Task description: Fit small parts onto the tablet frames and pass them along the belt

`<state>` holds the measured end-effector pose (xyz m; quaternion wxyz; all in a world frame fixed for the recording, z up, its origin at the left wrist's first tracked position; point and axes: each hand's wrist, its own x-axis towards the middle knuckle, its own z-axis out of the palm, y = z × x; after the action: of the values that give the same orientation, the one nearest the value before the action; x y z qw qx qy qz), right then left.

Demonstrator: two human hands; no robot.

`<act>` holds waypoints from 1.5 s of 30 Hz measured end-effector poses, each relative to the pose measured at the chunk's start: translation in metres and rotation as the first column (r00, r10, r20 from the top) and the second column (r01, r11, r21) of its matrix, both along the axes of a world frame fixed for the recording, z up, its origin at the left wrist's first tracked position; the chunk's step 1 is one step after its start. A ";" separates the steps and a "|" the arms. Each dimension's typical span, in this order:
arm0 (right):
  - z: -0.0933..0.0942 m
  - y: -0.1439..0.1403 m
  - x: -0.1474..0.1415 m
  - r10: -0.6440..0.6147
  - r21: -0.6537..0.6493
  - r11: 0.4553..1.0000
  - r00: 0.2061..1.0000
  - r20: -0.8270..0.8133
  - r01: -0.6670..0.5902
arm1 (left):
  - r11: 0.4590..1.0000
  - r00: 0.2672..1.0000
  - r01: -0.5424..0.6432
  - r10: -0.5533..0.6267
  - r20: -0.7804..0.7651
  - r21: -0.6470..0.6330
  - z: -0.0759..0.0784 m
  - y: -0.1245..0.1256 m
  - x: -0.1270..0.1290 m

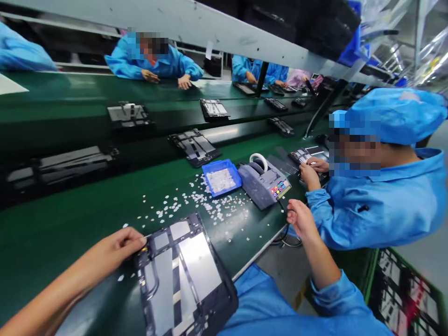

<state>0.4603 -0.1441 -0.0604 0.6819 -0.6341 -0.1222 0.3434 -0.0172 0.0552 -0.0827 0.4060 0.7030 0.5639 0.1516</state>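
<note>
Left hand [117, 252] rests on the green bench [70, 219], fingers curled against the top-left corner of the tablet back frame [185, 275]. Touching the edge, looks like a light pinch there, but the fingertips are partly hidden, so I can't tell if it really grips. The frame lies flat, inner side up, directly right of that hand and at the near bench edge.

Right hand [301, 219] is off the bench, hovering past its front edge, well apart from the frame. Fingers loosely half-open, nothing held. Nearest thing: the grey tape dispenser [264, 182], just up-left of it.

Blue tray [221, 177] of small white bits sits beside the dispenser, more white bits [196, 200] scattered between tray and frame.

Co-worker in blue gown [378, 196] on the right, both hands on another frame.
</note>
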 end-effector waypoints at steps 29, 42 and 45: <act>0.022 0.083 -0.243 0.797 -0.186 0.471 0.325 0.509 -0.862 | 0.910 0.738 -0.367 0.411 0.535 -0.193 0.060 -0.114 0.026; 0.006 0.132 -0.238 0.185 -0.598 0.475 -0.592 0.785 -0.645 | 0.905 0.954 0.277 -0.218 -0.206 0.325 0.064 -0.091 0.003; 0.005 0.133 -0.235 0.170 -0.625 0.462 -0.629 0.758 -0.628 | 0.921 0.973 0.221 -0.186 -0.135 0.321 0.063 -0.085 0.003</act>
<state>0.2252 -0.0107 -0.0551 0.1085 -0.3502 -0.9301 -0.0206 -0.0137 -0.0294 -0.0197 0.2655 0.8232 0.4737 0.1658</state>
